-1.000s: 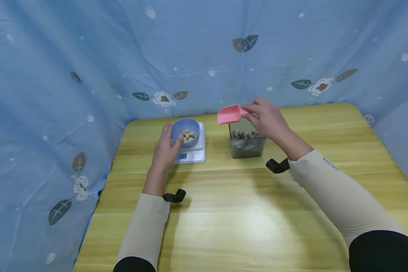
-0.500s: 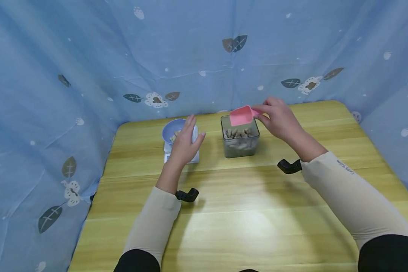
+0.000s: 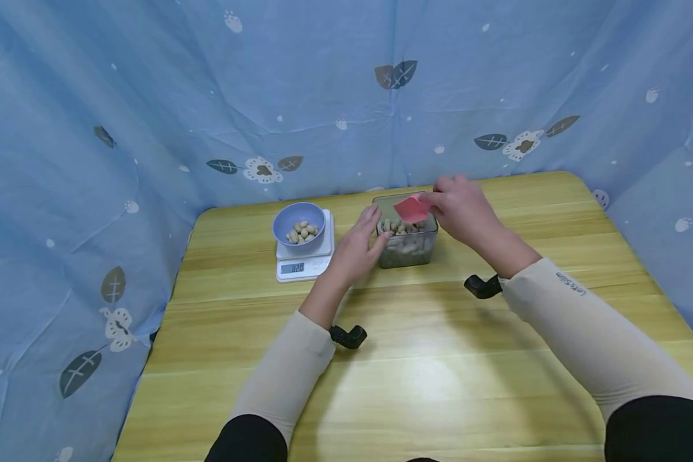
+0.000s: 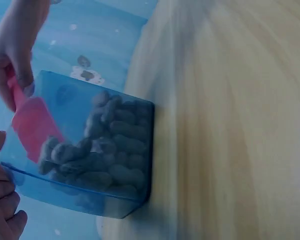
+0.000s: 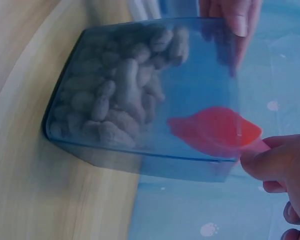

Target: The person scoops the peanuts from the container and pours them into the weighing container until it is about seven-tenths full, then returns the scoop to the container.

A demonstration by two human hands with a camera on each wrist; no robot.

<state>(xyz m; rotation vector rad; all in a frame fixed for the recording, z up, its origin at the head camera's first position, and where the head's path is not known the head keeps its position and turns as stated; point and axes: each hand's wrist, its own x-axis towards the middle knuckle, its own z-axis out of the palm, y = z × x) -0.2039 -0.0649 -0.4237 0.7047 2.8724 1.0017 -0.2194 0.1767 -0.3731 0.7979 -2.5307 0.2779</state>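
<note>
Head view: I see my right hand [image 3: 461, 208] pinching the handle of the pink scoop [image 3: 411, 209], whose blade dips into the open top of the clear container [image 3: 407, 247] of peanuts [image 3: 403, 228] at table centre, toward 12 o'clock. My left hand [image 3: 359, 247] rests against the container's wall at its 9 o'clock side, fingers straight, grasping nothing. Further toward 9 o'clock stands the white scale [image 3: 301, 263] carrying the blue bowl [image 3: 297, 218], some peanuts inside.

Left wrist view: scoop [image 4: 34, 127] inside the container [image 4: 125, 165], above the peanuts; view blurred.

Right wrist view: thumb and finger clamp the scoop [image 5: 215, 130] handle; left fingertips [image 5: 237, 20] touch the far wall.
</note>
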